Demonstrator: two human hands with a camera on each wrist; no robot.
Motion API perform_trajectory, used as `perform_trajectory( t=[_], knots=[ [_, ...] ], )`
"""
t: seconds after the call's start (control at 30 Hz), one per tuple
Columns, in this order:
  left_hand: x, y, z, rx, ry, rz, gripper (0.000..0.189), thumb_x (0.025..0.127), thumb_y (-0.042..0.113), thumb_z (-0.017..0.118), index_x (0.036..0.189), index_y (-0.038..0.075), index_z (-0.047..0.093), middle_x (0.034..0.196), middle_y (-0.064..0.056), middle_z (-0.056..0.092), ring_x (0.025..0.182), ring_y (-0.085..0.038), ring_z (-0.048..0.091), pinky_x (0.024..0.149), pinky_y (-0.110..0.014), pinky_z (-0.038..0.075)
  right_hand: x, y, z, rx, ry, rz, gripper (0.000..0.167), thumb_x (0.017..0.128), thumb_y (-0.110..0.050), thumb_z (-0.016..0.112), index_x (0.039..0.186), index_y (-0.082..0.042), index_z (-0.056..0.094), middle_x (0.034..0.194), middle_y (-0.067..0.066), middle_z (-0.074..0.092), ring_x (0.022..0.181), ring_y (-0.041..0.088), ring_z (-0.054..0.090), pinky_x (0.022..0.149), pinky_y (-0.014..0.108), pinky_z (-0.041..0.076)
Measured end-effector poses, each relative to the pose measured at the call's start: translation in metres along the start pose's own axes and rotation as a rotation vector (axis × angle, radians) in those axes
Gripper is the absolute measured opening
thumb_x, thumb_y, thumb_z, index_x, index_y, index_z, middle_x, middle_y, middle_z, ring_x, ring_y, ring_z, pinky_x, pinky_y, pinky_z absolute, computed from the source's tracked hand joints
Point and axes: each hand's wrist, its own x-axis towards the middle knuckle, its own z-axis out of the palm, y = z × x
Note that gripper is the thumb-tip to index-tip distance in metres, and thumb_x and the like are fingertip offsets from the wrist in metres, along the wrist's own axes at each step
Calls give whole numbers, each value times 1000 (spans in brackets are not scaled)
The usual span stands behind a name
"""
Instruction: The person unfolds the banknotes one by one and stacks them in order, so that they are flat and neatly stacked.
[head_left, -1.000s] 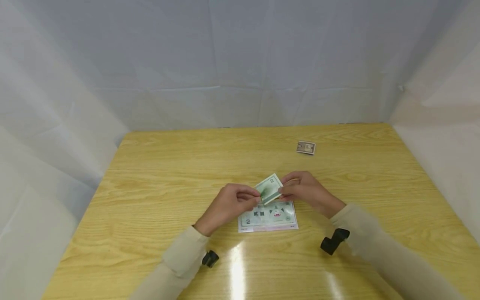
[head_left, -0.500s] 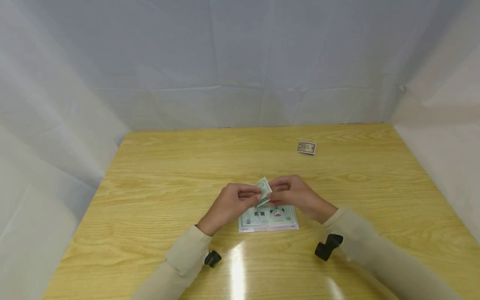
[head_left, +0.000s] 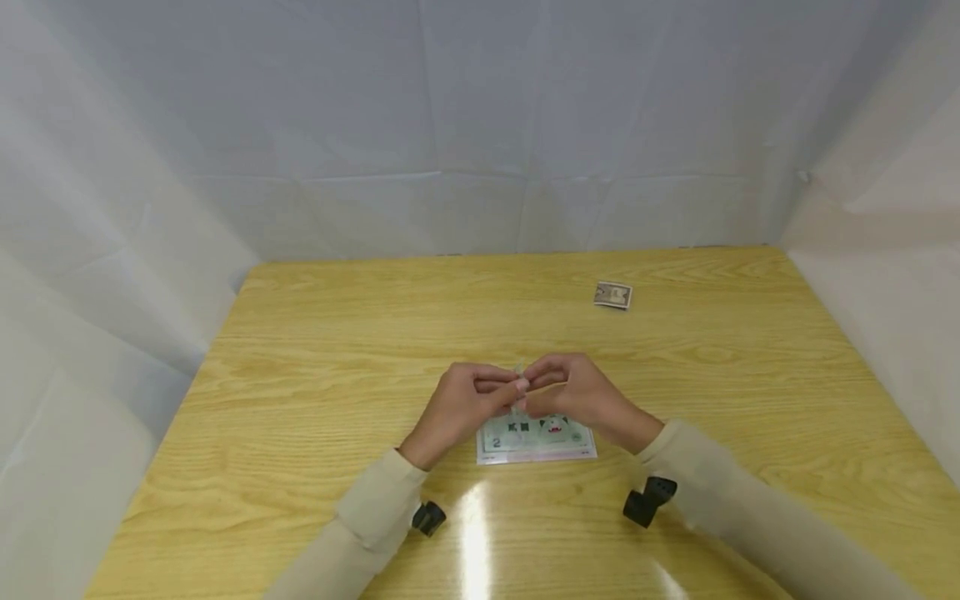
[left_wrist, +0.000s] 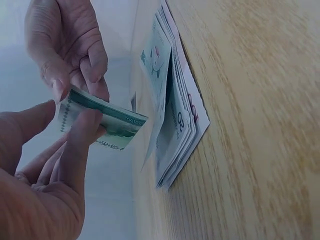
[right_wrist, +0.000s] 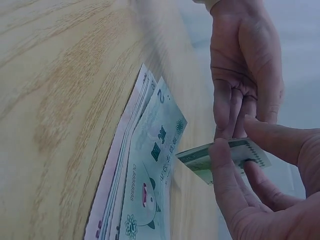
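Observation:
Both hands meet over the middle of the table, holding one small folded green banknote (left_wrist: 120,122). My left hand (head_left: 457,408) pinches it between thumb and fingers. From the other side my right hand (head_left: 585,400) grips it, fingertips close to those of the left. In the right wrist view the folded banknote (right_wrist: 200,159) shows edge-on between the fingers. Just below lies a stack of banknotes (head_left: 536,446). The top note of the stack (right_wrist: 155,165) is green, marked 2 with a cartoon face, and lifts away from the others.
A small folded brown banknote (head_left: 612,295) lies toward the back right of the wooden table (head_left: 337,333). White sheeting (head_left: 480,125) hangs behind and along both sides. Each sleeve carries a black wrist camera, such as the right wrist camera (head_left: 648,500).
My right hand has moved left until its fingertips come up to the left hand's. The green banknote between them has gone from broad and flat to a narrow sliver in the head view.

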Motion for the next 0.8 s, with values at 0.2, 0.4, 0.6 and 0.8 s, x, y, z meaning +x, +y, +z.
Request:
perform_trajectory(
  t=[0.2, 0.4, 0.6, 0.8],
  knots=[
    [1, -3, 0, 24, 37, 2, 35, 93, 28, 77, 112, -1, 74, 108, -14, 75, 98, -23, 74, 78, -33, 63, -1, -1, 3, -32, 3, -15, 40, 84, -18, 85, 117, -5, 66, 118, 13, 67, 98, 25, 70, 86, 45, 61],
    [1, -3, 0, -37, 17, -5, 28, 95, 18, 74, 114, -3, 73, 110, -17, 74, 99, -25, 73, 80, -34, 62, -1, -1, 4, -21, -1, -18, 39, 86, -17, 84, 117, -2, 65, 117, 14, 67, 97, 25, 71, 86, 46, 61],
    [-2, -1, -2, -69, -9, -6, 27, 97, 13, 71, 117, -4, 71, 113, -18, 73, 100, -25, 73, 84, -35, 61, -2, -3, 3, 3, -16, -15, 39, 87, -14, 82, 118, -1, 63, 119, 15, 67, 98, 27, 71, 88, 47, 60],
    [-3, 0, -3, -69, -23, -11, 27, 97, 14, 70, 118, -3, 71, 114, -17, 73, 100, -25, 73, 82, -32, 62, -3, -3, 3, 8, -8, -12, 41, 87, -14, 82, 119, 0, 62, 117, 16, 67, 98, 29, 70, 89, 48, 59]
  ],
)
